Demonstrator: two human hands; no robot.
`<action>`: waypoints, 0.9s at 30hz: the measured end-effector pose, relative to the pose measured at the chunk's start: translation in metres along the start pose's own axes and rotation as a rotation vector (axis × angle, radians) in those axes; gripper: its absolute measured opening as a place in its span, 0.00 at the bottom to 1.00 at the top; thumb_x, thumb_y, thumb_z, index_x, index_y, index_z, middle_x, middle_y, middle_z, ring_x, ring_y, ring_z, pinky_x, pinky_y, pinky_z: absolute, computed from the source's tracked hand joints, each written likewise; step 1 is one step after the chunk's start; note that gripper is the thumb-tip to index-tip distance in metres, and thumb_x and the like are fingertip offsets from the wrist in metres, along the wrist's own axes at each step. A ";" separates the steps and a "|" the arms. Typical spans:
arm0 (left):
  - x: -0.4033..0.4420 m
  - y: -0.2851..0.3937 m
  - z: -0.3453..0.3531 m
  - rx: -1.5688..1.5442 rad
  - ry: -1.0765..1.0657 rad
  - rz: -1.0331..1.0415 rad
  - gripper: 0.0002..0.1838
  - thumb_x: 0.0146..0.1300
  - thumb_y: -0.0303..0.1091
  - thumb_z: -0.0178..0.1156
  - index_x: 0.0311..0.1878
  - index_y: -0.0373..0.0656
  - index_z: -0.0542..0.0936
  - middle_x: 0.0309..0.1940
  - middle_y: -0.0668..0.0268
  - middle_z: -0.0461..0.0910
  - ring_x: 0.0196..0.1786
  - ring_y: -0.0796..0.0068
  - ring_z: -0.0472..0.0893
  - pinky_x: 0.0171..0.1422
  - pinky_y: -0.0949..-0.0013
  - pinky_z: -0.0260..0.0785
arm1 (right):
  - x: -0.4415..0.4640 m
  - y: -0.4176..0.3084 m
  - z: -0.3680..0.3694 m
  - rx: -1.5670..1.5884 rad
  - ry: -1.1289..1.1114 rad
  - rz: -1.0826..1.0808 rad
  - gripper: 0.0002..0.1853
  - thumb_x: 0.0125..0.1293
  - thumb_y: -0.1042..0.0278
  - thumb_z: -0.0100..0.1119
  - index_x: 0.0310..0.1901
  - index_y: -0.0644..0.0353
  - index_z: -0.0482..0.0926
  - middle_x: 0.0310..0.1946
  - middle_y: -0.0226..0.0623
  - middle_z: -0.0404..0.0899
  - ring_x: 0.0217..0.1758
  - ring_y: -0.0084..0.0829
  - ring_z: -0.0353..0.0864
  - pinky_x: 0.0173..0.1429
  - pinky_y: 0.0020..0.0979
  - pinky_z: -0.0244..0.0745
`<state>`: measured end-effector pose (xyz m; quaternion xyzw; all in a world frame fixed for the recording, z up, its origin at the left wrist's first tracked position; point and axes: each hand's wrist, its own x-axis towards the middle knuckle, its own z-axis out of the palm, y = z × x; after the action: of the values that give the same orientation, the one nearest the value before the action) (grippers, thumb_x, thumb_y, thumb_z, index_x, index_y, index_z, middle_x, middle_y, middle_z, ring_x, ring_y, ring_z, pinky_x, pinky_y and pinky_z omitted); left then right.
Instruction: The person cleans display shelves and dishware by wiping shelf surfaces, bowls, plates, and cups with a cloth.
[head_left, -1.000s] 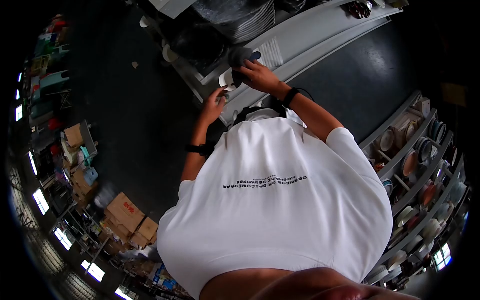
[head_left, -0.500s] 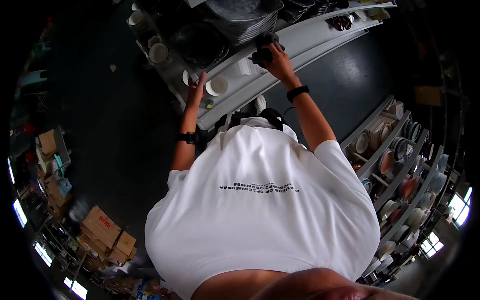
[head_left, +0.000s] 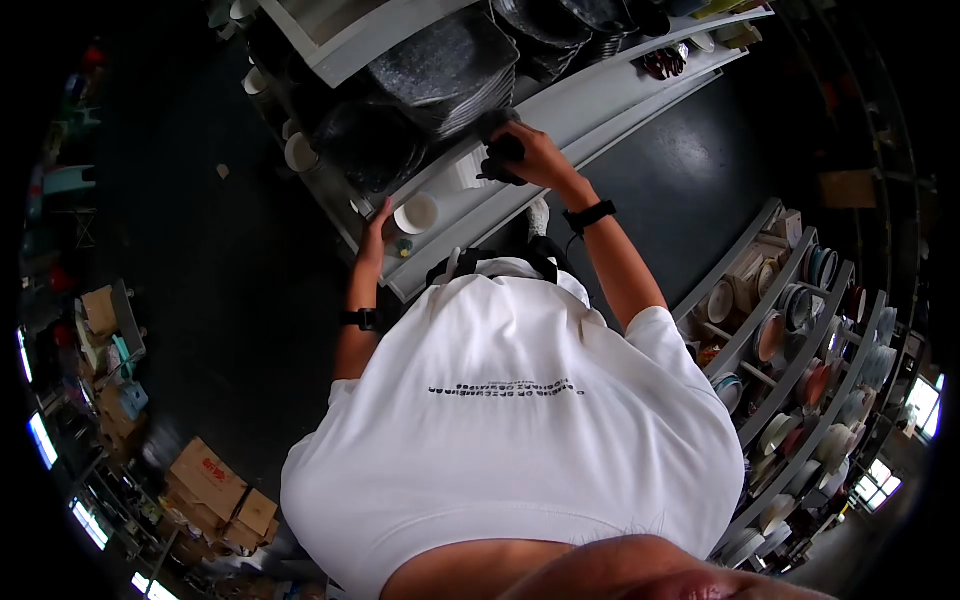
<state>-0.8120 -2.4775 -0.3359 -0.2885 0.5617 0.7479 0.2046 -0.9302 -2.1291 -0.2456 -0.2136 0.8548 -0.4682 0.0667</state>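
My right hand (head_left: 540, 160) is closed on a dark, crumpled cloth (head_left: 505, 155) over the front edge of a grey shelf (head_left: 590, 105). Just beyond the cloth rises a stack of dark speckled square plates (head_left: 445, 65). My left hand (head_left: 374, 232) rests at the shelf's left end, one digit stretched out; the other fingers are partly hidden. Close beside it, a white bowl (head_left: 416, 213) sits on the lower shelf board, with a small greenish object (head_left: 404, 245) near it. Dark round plates (head_left: 370, 145) lie on the board above.
More dark dishes (head_left: 540, 30) line the shelf farther right. White cups (head_left: 300, 152) stand along its left end. A rack of plates (head_left: 800, 370) is at my right. Cardboard boxes (head_left: 215, 490) are piled at the lower left, behind me.
My right hand and the cloth have shifted left and nearer to me, away from the plate stack. My left hand sits lower in view. The whole view of the shelf has shifted slightly left.
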 end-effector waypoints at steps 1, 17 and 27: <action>0.000 -0.001 0.000 0.001 0.011 0.004 0.40 0.68 0.59 0.58 0.76 0.46 0.65 0.77 0.66 0.61 0.78 0.72 0.58 0.75 0.59 0.55 | 0.001 0.009 -0.011 0.008 -0.004 -0.008 0.23 0.51 0.78 0.66 0.51 0.55 0.77 0.47 0.43 0.80 0.51 0.49 0.80 0.57 0.42 0.76; -0.017 -0.012 0.048 -0.206 0.458 0.124 0.50 0.65 0.61 0.62 0.80 0.44 0.52 0.82 0.57 0.45 0.83 0.55 0.44 0.80 0.46 0.43 | -0.004 0.088 -0.108 -0.131 -0.067 -0.148 0.22 0.57 0.74 0.65 0.54 0.54 0.75 0.46 0.45 0.77 0.47 0.55 0.81 0.51 0.48 0.79; -0.002 -0.018 0.100 -0.580 0.706 0.265 0.53 0.66 0.63 0.61 0.82 0.52 0.43 0.79 0.48 0.50 0.79 0.50 0.56 0.79 0.50 0.53 | 0.003 0.158 -0.195 -0.215 0.112 -0.098 0.19 0.58 0.75 0.63 0.52 0.51 0.76 0.43 0.44 0.79 0.46 0.53 0.80 0.50 0.45 0.76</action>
<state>-0.8192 -2.3769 -0.3274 -0.4962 0.3968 0.7498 -0.1847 -1.0418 -1.9056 -0.2686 -0.2344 0.8911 -0.3877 -0.0273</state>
